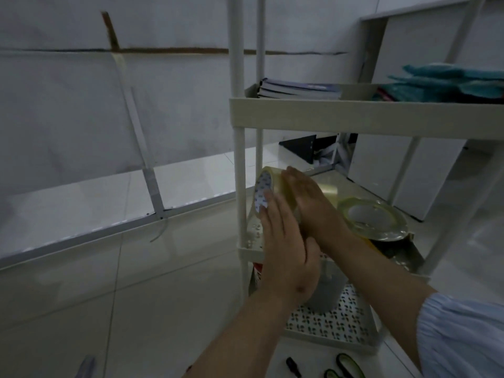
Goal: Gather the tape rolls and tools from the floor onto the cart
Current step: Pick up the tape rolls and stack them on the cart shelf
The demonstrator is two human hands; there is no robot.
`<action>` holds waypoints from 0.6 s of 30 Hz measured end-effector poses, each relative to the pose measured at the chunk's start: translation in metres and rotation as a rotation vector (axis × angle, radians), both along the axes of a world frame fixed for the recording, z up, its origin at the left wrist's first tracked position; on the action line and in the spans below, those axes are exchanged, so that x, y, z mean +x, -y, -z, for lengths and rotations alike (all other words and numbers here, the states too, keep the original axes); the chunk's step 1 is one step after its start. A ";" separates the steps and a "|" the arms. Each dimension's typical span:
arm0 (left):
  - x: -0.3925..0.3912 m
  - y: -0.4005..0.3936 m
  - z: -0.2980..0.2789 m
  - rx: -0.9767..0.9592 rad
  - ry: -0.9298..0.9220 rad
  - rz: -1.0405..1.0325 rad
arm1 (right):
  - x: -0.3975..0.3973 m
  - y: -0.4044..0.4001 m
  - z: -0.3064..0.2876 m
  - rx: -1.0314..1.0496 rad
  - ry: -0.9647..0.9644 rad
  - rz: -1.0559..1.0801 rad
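Both hands press a clear, yellowish roll of packing tape point(275, 192) with a printed white core between flat palms: left hand point(286, 249) and right hand point(313, 205), fingers extended, over the white plastic cart's point(354, 113) middle shelf. A second, wider clear tape roll point(373, 219) lies flat there. Green-handled scissors point(346, 366) and one black tool point(293, 366) lie on the floor.
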State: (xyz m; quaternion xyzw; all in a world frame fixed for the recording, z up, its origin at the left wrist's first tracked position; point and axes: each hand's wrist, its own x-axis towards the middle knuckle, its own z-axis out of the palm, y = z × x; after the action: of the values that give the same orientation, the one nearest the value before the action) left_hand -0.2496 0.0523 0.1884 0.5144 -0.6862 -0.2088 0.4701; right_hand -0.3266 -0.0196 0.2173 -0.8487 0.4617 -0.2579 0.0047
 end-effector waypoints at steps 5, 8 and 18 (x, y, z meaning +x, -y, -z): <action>0.004 0.029 0.006 0.098 0.051 0.010 | -0.009 0.026 0.005 0.030 -0.165 0.062; 0.009 0.044 0.000 0.142 0.075 0.020 | -0.011 0.039 0.008 -0.005 -0.169 0.083; 0.027 0.071 -0.002 0.282 0.030 0.055 | -0.007 0.065 0.014 -0.059 -0.362 0.116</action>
State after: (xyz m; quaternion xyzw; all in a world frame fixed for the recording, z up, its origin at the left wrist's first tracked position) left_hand -0.2225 -0.0186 0.1901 0.5595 -0.6709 -0.3082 0.3768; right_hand -0.3340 -0.0849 0.2028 -0.8529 0.4955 -0.1143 -0.1181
